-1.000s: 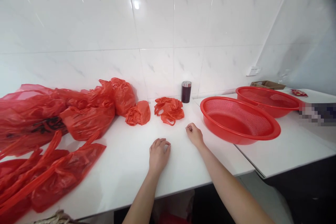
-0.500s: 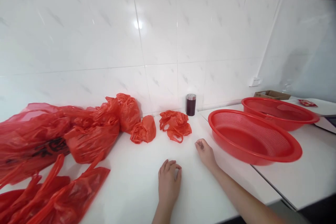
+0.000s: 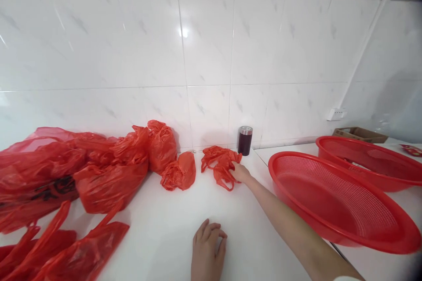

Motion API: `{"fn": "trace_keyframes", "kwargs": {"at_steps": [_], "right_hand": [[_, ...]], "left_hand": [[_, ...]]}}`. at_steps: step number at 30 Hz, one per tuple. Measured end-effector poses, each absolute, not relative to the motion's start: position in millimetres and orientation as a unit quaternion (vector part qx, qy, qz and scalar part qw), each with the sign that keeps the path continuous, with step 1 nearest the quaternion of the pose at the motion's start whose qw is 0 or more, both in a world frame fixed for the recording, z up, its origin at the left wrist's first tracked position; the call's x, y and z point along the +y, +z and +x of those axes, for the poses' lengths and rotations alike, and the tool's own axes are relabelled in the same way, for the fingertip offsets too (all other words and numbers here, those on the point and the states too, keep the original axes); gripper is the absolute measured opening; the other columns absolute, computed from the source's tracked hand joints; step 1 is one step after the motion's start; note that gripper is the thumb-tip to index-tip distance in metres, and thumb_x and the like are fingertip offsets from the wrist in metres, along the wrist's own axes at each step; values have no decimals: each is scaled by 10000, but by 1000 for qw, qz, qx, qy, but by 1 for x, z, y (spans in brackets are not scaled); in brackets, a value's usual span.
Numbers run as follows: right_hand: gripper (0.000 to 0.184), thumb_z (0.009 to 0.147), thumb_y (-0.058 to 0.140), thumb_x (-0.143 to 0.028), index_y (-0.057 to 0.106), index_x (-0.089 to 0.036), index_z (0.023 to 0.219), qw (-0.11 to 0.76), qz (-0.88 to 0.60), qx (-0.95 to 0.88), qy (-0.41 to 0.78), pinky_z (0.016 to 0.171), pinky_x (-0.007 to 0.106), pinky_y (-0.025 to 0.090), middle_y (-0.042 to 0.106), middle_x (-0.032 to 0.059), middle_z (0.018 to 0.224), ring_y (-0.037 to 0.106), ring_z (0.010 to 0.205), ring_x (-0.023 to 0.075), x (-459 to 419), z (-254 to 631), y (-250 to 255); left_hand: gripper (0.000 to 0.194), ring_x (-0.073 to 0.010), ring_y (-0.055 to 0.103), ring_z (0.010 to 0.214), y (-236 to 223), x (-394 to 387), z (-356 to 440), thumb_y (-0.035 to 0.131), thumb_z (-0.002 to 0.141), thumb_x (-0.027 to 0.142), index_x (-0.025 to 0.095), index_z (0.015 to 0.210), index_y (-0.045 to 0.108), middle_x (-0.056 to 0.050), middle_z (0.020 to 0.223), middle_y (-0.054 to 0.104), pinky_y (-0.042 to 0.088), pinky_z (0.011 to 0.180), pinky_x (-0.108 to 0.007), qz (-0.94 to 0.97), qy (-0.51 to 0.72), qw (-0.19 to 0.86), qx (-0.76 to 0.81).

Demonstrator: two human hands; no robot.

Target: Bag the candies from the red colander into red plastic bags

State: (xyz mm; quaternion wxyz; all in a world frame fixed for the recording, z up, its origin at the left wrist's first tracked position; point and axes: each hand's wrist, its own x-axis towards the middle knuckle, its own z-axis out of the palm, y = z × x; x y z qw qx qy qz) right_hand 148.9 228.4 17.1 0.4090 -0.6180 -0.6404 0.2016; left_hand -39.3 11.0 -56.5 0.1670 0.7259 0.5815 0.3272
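Note:
A crumpled red plastic bag [image 3: 221, 161] with loop handles lies on the white table near the wall. My right hand [image 3: 241, 172] reaches to its right side; the fingertips pinch into the plastic and are partly hidden by it. Closer to me, my left hand [image 3: 209, 250] rests on the tabletop, fingers loosely bent and apart, with nothing in it. A smaller bundled red bag [image 3: 180, 171] sits to the left of the crumpled one. Just behind my right hand stands a dark cup with a silver lid [image 3: 245, 140].
Filled red bags [image 3: 114, 184] are heaped along the left side, with more bags [image 3: 89, 246] at the front left. On the right stand a red perforated basin [image 3: 329, 202] and a second red basin [image 3: 372, 158]. A cardboard box [image 3: 359, 134] is behind them.
My right hand has moved forward and left from the bare tabletop to the crumpled red bag. My left hand stays on the table. The view has shifted slightly.

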Motion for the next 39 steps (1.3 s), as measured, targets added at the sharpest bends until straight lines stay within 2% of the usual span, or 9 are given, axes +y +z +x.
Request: {"fn": "trace_keyframes", "kwargs": {"at_steps": [5,14,16,19,22,27,31,35,39], "right_hand": [[457,876,508,-346,500,-209,1311,523,-554,-624,176,1067,432,333,477,98,1415,405,1314,264,213,162,46],[285,877,516,-469,591,-222,999,594,-442,-585,330,710,308,515,687,54,950,638,811,194,126,148,43],[238,866,548,-441,607,-222,940,575,-411,-594,384,671,291,509,684,34,882,628,747,177,110,138,36],[185,825,625,-386,632,-209,880,584,-381,-573,430,700,283,494,670,19,833,611,747,166,98,138,33],[194,788,672,-380,622,-205,857,659,-397,-487,414,689,270,479,642,2,800,584,727,148,102,154,34],[211,806,648,-397,566,-224,896,710,-406,-405,409,702,273,488,622,-3,890,576,754,134,117,173,22],[227,771,663,-391,534,-210,817,690,-395,-383,471,645,293,502,619,6,848,594,711,153,121,168,5],[230,783,646,-405,515,-219,818,682,-390,-364,500,605,273,489,608,-12,794,576,666,138,119,172,2],[235,797,657,-409,521,-238,884,679,-403,-358,499,553,233,435,593,-35,714,529,593,116,111,179,9]], "left_hand": [[181,-324,499,1248,-62,13,-38,531,820,241,290,856,701,-56,1132,683,408,1000,-547,695,396,181,572],[758,-296,511,1232,2,32,-19,606,805,552,350,1450,265,-127,1512,335,433,974,-452,408,558,540,480],[840,-296,541,1200,16,40,-9,650,792,511,381,1479,183,-129,1485,390,469,919,-427,400,542,615,410],[727,-278,637,1040,29,55,-1,697,778,379,267,1414,363,-142,1268,607,508,834,-378,422,513,656,358],[440,-256,691,848,33,75,-13,709,747,339,149,1127,592,-128,1008,711,529,762,-360,446,520,619,385],[365,-246,703,779,42,123,-52,684,720,416,152,956,595,-81,828,721,532,703,-342,434,584,499,471],[619,-347,588,1153,76,159,-56,765,647,408,144,1170,567,-193,1168,661,449,954,-487,462,593,407,519],[1000,-290,87,1469,111,152,-35,800,649,358,198,1476,263,-158,1594,156,90,1171,-462,507,612,275,541],[706,-294,309,1397,89,94,-1,691,766,369,297,1412,417,-80,1509,385,231,1131,-472,660,513,197,512]]}}
